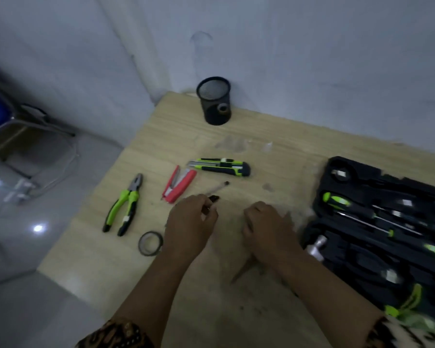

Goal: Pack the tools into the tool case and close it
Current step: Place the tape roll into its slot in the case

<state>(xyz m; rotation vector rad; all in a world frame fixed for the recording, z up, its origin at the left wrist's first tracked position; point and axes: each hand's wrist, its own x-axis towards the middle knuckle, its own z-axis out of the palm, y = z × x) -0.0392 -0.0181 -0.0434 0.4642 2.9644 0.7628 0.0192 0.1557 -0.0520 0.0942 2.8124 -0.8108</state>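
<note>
Head view, starting at the fingers: the left hand (190,222) has its fingers (207,205) curled in around the dark handle end of a slim tool (219,188). It looks like a small screwdriver or tester pen, but it's too blurry to be sure. The shaft pokes out from the fingertips toward the far right, low over the table (261,136).

The right hand (266,229) sits just right of it, knuckles up and fingers tucked under. Can't tell if it's holding anything; there's a brownish pointed shape under the wrist that could be just a shadow.

What matters for the next move: the tool case (337,167) lies open at the right edge, well right of the left hand, with the right hand in between and nearer to it. The slim tool already points roughly that way, so it's probably a reach across or a hand-off, then lining it up with a slot.

Still loose on the table, all on the left-hand side:
- pliers (123,204), far left, long axis running near to far
- red stapler-ish thing (178,184)
- utility knife (220,167), lying left to right
- tape roll (150,243), touching or just beside the left wrist

A mesh cup (215,100) stands at the far edge. The case is only partly filled, so there's plenty left to pack.
</note>
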